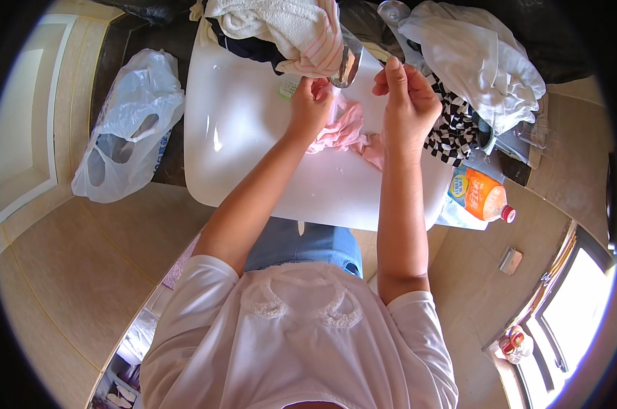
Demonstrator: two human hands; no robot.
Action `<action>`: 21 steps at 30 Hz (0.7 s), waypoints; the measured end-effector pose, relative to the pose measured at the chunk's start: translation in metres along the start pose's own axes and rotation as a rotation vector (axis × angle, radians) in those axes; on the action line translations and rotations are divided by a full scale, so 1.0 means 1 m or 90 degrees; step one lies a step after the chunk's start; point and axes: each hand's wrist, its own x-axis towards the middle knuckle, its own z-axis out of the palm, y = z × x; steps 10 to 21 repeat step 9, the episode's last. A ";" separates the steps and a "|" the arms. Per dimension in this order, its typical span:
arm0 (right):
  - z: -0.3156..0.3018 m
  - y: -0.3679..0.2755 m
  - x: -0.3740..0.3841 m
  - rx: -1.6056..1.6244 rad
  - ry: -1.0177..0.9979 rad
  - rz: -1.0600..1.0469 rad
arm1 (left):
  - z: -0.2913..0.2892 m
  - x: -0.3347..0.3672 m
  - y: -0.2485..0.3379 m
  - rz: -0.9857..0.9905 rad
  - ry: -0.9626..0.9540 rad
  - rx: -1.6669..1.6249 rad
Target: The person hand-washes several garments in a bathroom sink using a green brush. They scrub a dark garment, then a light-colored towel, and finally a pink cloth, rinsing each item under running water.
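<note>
My left hand (312,108) is closed just below the tip of the metal faucet (350,63), its fingers against the upper end of a crumpled pink cloth (346,129). The cloth droops into the white sink (247,163), and one end of it passes behind my right wrist. To the right of the faucet, my right hand (411,102) is raised with its fingers curled and the thumb pressed to them. Whatever lies between those fingertips, if anything, is too small to make out.
A cream towel with pink stripes (288,31) lies over the sink's far edge, over dark fabric. White cloth (479,61) and black-and-white checked fabric (452,123) are piled at right, near an orange bottle (484,195) with a red cap. A white plastic bag (134,123) sits left.
</note>
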 end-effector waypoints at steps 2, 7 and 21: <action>0.001 -0.003 0.000 0.000 -0.001 -0.005 | 0.000 -0.002 0.001 -0.051 -0.002 -0.063; 0.012 -0.010 0.005 0.003 -0.019 -0.025 | -0.005 -0.002 0.002 -0.110 -0.016 -0.110; 0.006 -0.001 0.000 0.015 -0.025 -0.057 | -0.006 -0.001 0.004 -0.121 -0.015 -0.117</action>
